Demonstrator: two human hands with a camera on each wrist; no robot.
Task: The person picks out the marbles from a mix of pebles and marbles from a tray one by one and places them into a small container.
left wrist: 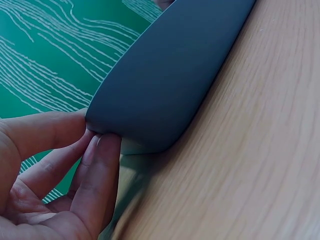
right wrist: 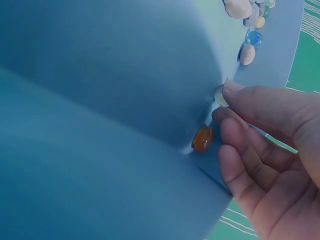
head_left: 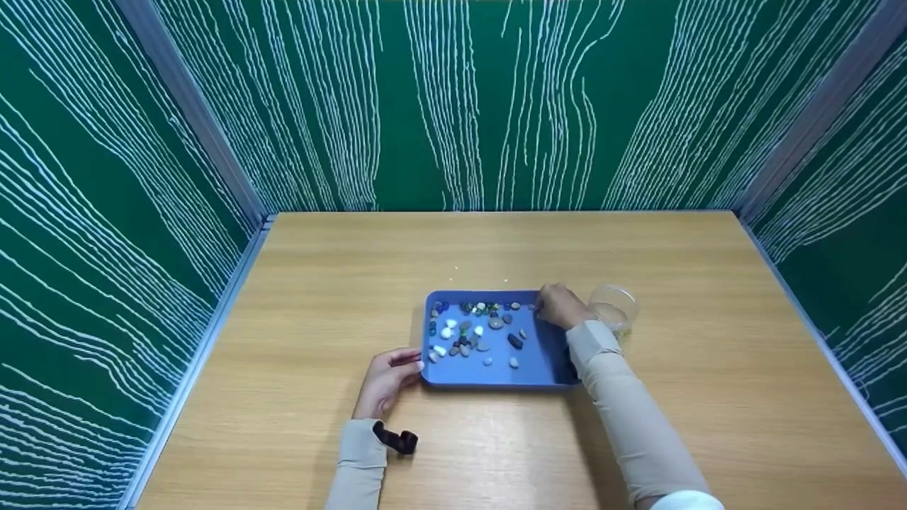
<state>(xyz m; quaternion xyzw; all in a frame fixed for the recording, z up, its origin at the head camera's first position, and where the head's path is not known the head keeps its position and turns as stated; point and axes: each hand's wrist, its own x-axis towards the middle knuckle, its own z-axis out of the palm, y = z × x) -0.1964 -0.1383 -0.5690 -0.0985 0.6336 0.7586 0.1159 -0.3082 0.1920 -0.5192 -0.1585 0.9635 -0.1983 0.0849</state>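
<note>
A shallow blue tray (head_left: 542, 377) holds pebbles and glass stones, mostly in its left half and along its far wall. My left hand (head_left: 386, 379) grips the tray's left edge near the front corner; the left wrist view shows its fingertips (left wrist: 107, 142) at the rim. Inside the far right part of the tray, my right hand (head_left: 561, 306) reaches down to the far wall. There, in the right wrist view, the thumb and a finger pinch a small clear glass stone (right wrist: 220, 96). An orange-brown oval stone (right wrist: 203, 139) lies just beside these fingers, close to the tray's corner.
A clear round plastic container (head_left: 613, 306) stands right of the tray, next to the right forearm. Small white bits (head_left: 506, 280) lie on the wooden table (head_left: 340, 283) behind the tray. Green panels with white lines (head_left: 496, 106) enclose the table's back and sides.
</note>
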